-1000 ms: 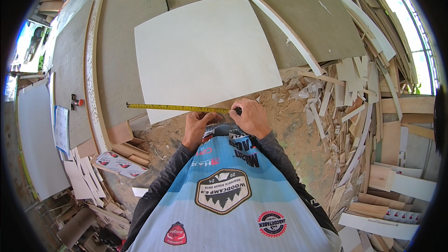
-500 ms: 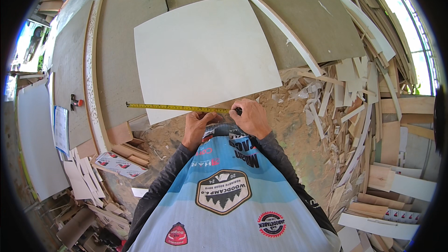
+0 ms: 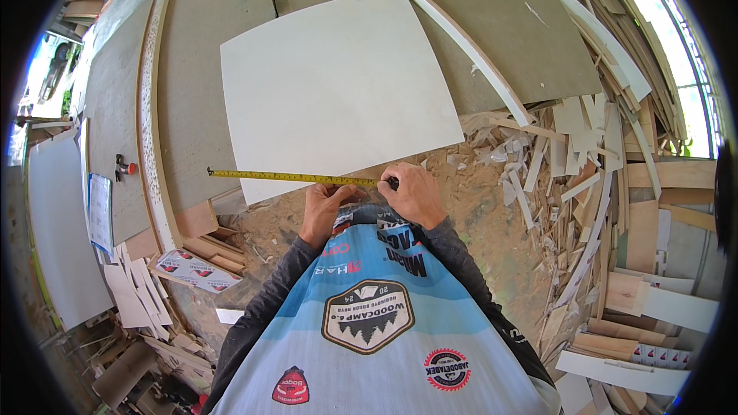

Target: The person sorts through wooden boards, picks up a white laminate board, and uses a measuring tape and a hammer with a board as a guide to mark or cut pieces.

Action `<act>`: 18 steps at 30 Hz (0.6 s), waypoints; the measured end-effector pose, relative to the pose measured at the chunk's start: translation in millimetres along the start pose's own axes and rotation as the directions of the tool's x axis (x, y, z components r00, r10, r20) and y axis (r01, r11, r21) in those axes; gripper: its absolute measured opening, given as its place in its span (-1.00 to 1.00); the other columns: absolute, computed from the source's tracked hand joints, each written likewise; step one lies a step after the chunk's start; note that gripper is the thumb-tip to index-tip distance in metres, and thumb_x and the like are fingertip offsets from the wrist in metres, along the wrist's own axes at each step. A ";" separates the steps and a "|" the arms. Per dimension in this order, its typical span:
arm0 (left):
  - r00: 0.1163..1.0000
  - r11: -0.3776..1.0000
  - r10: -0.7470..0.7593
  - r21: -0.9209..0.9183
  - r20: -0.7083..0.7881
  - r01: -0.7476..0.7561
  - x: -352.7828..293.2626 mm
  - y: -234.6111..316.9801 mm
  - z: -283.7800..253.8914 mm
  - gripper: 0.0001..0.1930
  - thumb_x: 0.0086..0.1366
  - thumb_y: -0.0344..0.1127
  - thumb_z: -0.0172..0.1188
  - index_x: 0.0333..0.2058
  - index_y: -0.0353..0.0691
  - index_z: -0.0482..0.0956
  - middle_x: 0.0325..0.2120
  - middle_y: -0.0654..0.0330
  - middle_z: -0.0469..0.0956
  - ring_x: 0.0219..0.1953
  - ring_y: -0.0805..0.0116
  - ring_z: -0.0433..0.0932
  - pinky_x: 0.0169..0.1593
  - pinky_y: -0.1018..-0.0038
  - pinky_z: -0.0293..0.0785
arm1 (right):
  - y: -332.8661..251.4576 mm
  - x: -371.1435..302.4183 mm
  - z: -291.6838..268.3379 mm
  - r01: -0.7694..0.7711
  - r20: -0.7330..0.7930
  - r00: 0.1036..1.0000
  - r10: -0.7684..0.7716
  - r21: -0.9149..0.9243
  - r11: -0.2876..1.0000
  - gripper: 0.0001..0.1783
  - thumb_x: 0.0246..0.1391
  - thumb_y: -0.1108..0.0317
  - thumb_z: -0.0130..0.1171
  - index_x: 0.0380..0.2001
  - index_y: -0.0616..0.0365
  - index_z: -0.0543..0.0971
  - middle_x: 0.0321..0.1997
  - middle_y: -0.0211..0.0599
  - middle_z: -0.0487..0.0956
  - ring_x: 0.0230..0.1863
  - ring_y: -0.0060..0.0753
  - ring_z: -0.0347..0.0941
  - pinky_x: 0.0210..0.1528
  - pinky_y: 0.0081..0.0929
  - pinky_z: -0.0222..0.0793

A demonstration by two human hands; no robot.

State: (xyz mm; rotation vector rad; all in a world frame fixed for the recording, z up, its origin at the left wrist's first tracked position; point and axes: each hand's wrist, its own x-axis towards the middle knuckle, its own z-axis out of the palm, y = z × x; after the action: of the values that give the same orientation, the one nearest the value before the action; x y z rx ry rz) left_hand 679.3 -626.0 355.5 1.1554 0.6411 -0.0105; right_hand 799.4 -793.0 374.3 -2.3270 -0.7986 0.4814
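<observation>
A yellow tape measure (image 3: pixel 265 177) is drawn out to the left, its blade crossing over the near corner of a large white board (image 3: pixel 342 84). My right hand (image 3: pixel 415 194) is closed around the dark case, mostly hidden by the fingers. Under the blade, my left hand (image 3: pixel 324 211) is closed with thumb and fingertips pinching the tape close to the case. The free end of the blade sticks out past the board's left edge. The white board lies flat on a grey-brown work surface (image 3: pixel 192 107), its near edge overhanging the surface.
A long narrow strip (image 3: pixel 154 123) lies at left, beside a red-and-black tool (image 3: pixel 125 169) and a wrapped blue-white sheet (image 3: pixel 101 211). Another white strip (image 3: pixel 469 54) rests right of the board. Scrap wood offcuts (image 3: pixel 569 146) pile up on the right, with sawdust on the ground.
</observation>
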 end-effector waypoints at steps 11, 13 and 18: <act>0.933 0.511 0.358 0.832 0.024 -0.217 -22.4 22.5 17.5 -0.82 0.21 -0.29 0.25 -0.49 -0.26 0.54 -0.60 0.14 0.53 -0.54 0.14 0.51 -0.41 0.30 0.36 | 5.0 -0.3 1.3 -0.012 -0.043 0.999 0.012 0.010 1.000 -0.80 0.00 0.20 0.23 -0.46 0.10 0.64 -0.43 -0.16 0.57 -0.29 -0.02 0.53 -0.21 -0.14 0.42; 0.778 0.421 0.624 0.806 0.075 -0.415 -23.1 25.4 20.4 -0.85 0.20 -0.28 0.25 -0.41 -0.24 0.56 -0.57 0.18 0.52 -0.43 0.17 0.54 -0.30 0.29 0.40 | 6.7 -0.5 1.2 -0.005 -0.048 0.999 0.006 0.003 1.000 -0.80 -0.01 0.20 0.23 -0.47 0.10 0.64 -0.43 -0.16 0.58 -0.29 -0.02 0.53 -0.22 -0.14 0.42; 0.573 0.027 0.754 0.856 0.321 -0.516 5.7 37.8 9.2 -0.82 0.16 -0.26 0.25 -0.30 -0.22 0.59 -0.55 0.22 0.50 -0.29 0.22 0.49 0.03 0.15 0.23 | 2.4 0.3 -2.6 -0.018 -0.005 1.000 0.018 -0.019 1.000 -0.81 -0.02 0.20 0.24 -0.46 0.08 0.65 -0.42 -0.16 0.58 -0.29 -0.02 0.53 -0.23 -0.14 0.42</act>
State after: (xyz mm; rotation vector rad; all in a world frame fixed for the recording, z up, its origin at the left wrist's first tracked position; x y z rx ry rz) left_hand 700.6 -616.0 387.0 2.5587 0.1519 0.6871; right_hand 802.0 -795.4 374.6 -2.3532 -0.7842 0.4781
